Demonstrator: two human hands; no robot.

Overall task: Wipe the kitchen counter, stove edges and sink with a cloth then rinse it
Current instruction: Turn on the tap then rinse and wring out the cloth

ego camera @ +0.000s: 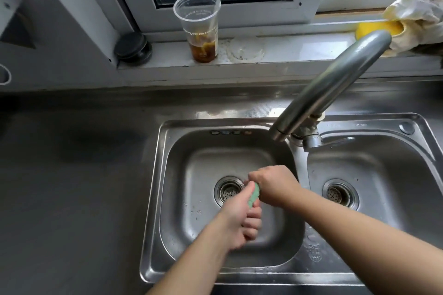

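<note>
A green cloth [254,195] is twisted into a tight roll between both hands, over the left basin of the steel double sink [165,151]. My left hand [242,220] grips the near end of the cloth with its fingers curled round it. My right hand [272,185] grips the far end, knuckles up; most of the cloth is hidden inside the two fists. The drain strainer [227,190] lies just left of the hands. The steel tap [333,84] arches over the basin; no running water is visible.
The grey counter [72,175] runs left of the sink. On the window sill stand a plastic cup [200,29] with brown liquid and a straw, a black round lid [133,48], and a yellow sponge [378,29] beside crumpled gloves [417,5]. The right basin [383,175] holds nothing.
</note>
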